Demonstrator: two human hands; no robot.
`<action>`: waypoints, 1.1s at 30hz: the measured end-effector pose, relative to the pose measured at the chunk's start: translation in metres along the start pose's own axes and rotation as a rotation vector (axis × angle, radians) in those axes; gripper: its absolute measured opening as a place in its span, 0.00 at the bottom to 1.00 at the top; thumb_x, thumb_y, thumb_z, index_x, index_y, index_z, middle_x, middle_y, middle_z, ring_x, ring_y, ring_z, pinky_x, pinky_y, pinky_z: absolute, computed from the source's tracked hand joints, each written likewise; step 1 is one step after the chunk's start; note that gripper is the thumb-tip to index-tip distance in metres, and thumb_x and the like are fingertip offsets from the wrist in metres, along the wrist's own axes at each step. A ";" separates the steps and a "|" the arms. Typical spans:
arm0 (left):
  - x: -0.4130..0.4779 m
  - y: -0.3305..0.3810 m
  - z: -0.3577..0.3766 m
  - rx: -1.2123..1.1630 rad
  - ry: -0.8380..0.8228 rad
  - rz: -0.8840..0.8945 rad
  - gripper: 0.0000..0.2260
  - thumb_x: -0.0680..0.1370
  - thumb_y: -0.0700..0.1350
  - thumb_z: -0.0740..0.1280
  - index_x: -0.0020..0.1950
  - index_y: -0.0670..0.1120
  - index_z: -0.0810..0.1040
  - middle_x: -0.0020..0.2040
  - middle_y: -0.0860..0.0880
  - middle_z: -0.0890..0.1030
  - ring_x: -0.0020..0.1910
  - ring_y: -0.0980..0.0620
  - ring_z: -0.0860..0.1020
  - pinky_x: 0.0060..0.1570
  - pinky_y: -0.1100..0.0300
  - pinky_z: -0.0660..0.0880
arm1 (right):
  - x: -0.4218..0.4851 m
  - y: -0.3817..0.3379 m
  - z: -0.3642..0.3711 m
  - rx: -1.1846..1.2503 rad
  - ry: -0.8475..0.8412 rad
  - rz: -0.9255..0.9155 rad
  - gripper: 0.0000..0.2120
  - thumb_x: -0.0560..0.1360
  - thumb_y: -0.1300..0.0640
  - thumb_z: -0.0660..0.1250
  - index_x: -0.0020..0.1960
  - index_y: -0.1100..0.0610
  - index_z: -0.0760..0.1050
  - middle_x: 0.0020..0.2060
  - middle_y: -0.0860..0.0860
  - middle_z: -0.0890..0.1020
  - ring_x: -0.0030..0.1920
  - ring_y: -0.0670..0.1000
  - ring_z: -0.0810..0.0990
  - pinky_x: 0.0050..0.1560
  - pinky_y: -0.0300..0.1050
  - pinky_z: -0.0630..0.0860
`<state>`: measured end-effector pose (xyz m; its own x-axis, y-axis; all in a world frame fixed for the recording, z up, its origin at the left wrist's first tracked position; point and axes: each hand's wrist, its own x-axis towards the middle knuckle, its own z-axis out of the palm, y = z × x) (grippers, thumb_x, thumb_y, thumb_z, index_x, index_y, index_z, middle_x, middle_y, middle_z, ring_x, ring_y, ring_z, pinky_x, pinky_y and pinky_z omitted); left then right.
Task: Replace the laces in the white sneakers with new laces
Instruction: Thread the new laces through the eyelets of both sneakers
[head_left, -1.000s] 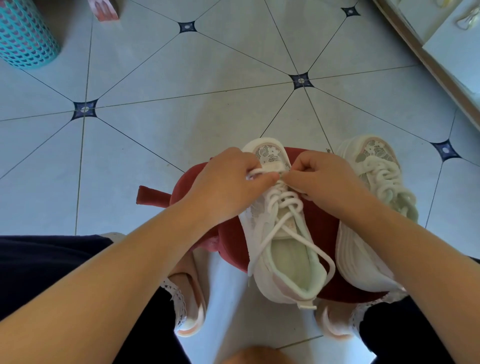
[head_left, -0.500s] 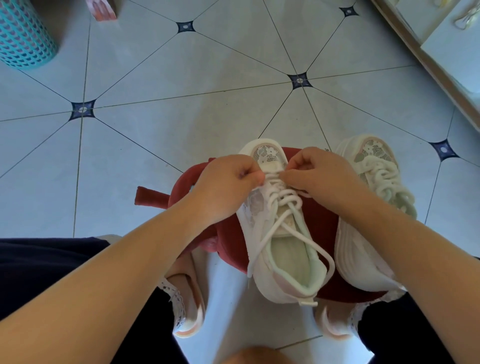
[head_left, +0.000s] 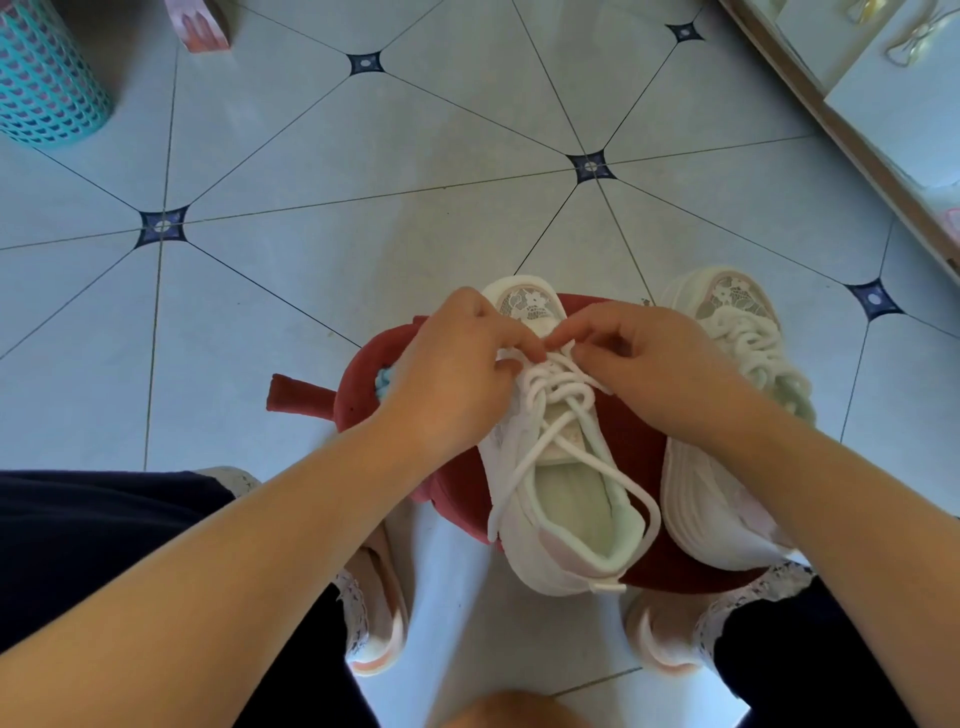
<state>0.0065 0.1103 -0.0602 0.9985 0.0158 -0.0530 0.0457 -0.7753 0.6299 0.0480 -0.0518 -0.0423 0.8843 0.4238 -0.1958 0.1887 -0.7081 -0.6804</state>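
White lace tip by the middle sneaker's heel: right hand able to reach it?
Probably yes. The white lace tip lies uncovered; the right hand must first release the lace it pinches.

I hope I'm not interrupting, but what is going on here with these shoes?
A person is lacing a white sneaker that sits on a red stool. The left hand and right hand both pinch the white lace near the toe end. Only the front eyelets are threaded, and the loose ends trail back around the heel. A second sneaker beside it on the right is already laced.
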 end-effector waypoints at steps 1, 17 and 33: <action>0.001 0.000 -0.001 0.027 -0.005 0.017 0.09 0.77 0.43 0.64 0.52 0.54 0.82 0.43 0.55 0.64 0.50 0.54 0.69 0.47 0.63 0.65 | 0.000 -0.001 0.000 -0.086 -0.015 -0.041 0.11 0.76 0.58 0.62 0.51 0.45 0.80 0.40 0.49 0.80 0.38 0.44 0.75 0.39 0.33 0.68; 0.011 -0.020 -0.014 0.431 0.134 0.566 0.04 0.65 0.40 0.71 0.36 0.49 0.82 0.32 0.49 0.75 0.33 0.46 0.72 0.36 0.58 0.62 | 0.005 0.016 0.003 -0.538 0.186 -0.371 0.07 0.67 0.64 0.69 0.42 0.52 0.79 0.34 0.48 0.80 0.31 0.51 0.78 0.37 0.40 0.62; 0.000 -0.005 -0.004 0.047 0.032 0.178 0.05 0.75 0.48 0.67 0.48 0.49 0.79 0.37 0.58 0.67 0.34 0.62 0.67 0.41 0.64 0.63 | 0.002 0.005 -0.008 -0.062 -0.040 -0.035 0.13 0.70 0.60 0.71 0.49 0.47 0.72 0.37 0.44 0.79 0.36 0.39 0.76 0.39 0.27 0.69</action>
<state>0.0062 0.1164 -0.0602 0.9912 -0.1051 0.0811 -0.1327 -0.7963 0.5902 0.0540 -0.0592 -0.0405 0.8591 0.4706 -0.2013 0.2467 -0.7253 -0.6427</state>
